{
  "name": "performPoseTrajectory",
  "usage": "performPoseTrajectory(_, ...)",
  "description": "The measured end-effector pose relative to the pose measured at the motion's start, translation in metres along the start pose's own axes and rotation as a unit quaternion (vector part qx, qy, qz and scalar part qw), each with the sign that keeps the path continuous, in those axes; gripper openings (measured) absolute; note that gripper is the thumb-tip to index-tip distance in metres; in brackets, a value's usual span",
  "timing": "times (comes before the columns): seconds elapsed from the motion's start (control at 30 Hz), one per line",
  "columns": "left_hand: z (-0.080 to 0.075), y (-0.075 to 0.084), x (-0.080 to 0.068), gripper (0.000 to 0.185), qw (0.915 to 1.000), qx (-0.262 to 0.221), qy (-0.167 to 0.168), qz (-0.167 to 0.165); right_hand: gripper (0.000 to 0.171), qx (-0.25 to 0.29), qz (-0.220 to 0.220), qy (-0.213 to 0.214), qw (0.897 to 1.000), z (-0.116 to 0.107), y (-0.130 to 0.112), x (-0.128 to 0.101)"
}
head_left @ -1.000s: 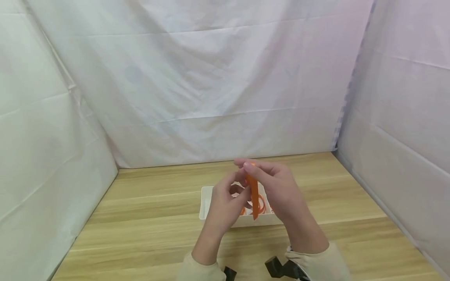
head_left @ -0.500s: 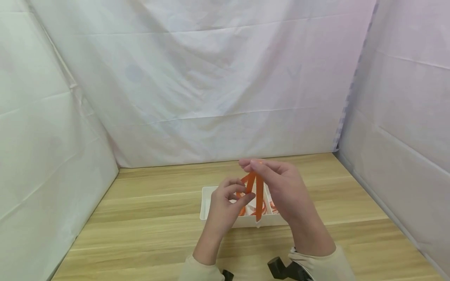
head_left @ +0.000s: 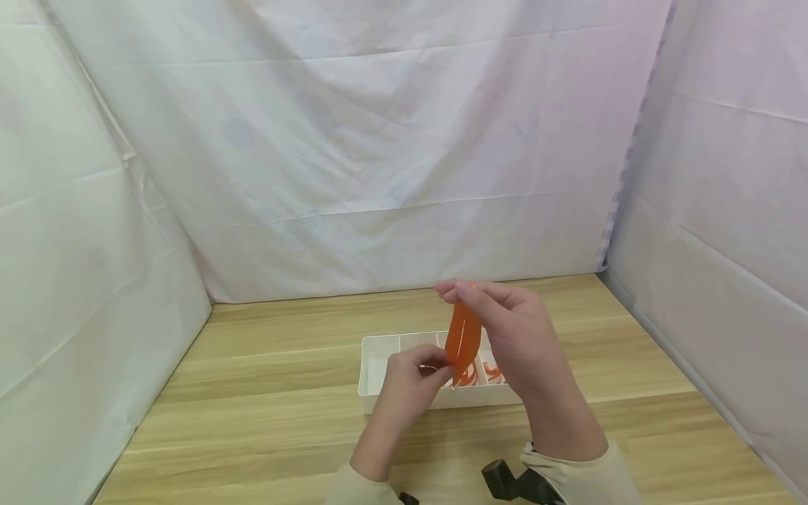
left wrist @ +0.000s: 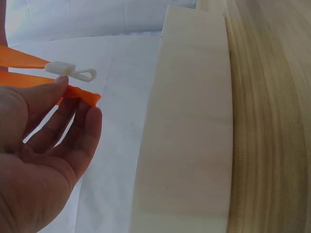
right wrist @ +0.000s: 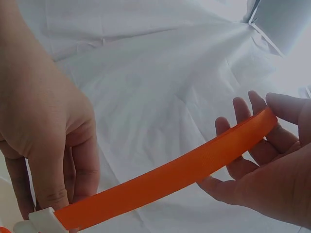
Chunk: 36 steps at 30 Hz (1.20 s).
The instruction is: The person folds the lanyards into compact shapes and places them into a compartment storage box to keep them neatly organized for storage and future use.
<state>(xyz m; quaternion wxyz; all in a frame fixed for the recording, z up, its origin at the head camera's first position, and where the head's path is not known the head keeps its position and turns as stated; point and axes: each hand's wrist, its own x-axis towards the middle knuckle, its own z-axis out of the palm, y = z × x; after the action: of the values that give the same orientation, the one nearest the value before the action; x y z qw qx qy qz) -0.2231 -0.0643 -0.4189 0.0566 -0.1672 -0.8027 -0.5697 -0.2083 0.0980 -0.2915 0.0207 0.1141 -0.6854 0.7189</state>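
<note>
An orange ribbon strap [head_left: 466, 340] is stretched between the two hands, above a white tray. In the right wrist view it runs as a folded loop, with a white plastic clip [right wrist: 48, 221] at its lower end. The left hand [head_left: 410, 382] pinches the strap's lower end between thumb and fingers. In the left wrist view, the clip [left wrist: 68, 70] with its small hook loop sits just above the thumb tip, and a short orange end pokes out past the fingers. The right hand [head_left: 514, 330] holds the folded top of the loop between thumb and fingertips, higher up.
The white divided tray [head_left: 480, 398] stands on the wooden table [head_left: 265, 414] behind the hands. Orange and white strips [head_left: 494, 373] lie in its right-hand compartments. White cloth [head_left: 379, 140] hangs around the back and sides.
The left hand has moved down along the strap to its lower end. The strap's strands, spread apart half a second ago, now lie close together. The right hand has shifted slightly right.
</note>
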Motion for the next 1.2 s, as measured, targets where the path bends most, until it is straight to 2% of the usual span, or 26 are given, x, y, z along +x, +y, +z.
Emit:
performPoseTrajectory(0.23,0.004,-0.004,-0.002,0.003,0.9986,-0.031,-0.024,-0.035,0.022,0.003,-0.001,0.005,1.000,-0.001,-0.002,-0.001)
performPoseTrajectory(0.5,0.005,-0.008,-0.004,0.010,0.9927,-0.094,-0.038,-0.065,0.022,0.011,-0.015,0.012,1.000,-0.002,-0.006,-0.004)
performPoseTrajectory(0.8,0.010,-0.014,-0.004,0.005,0.9950,-0.056,-0.049,-0.067,0.021,0.025,-0.038,0.012,0.999,-0.004,-0.008,-0.006)
performPoseTrajectory(0.97,0.013,-0.016,-0.005,0.012,0.9966,-0.052,-0.030,-0.056,0.021,0.030,-0.037,0.020,0.999,-0.004,-0.013,-0.007)
performPoseTrajectory(1.2,0.019,-0.018,-0.005,0.010,0.9979,-0.046,-0.004,-0.045,0.020,0.043,-0.040,0.026,0.998,-0.004,-0.015,-0.007)
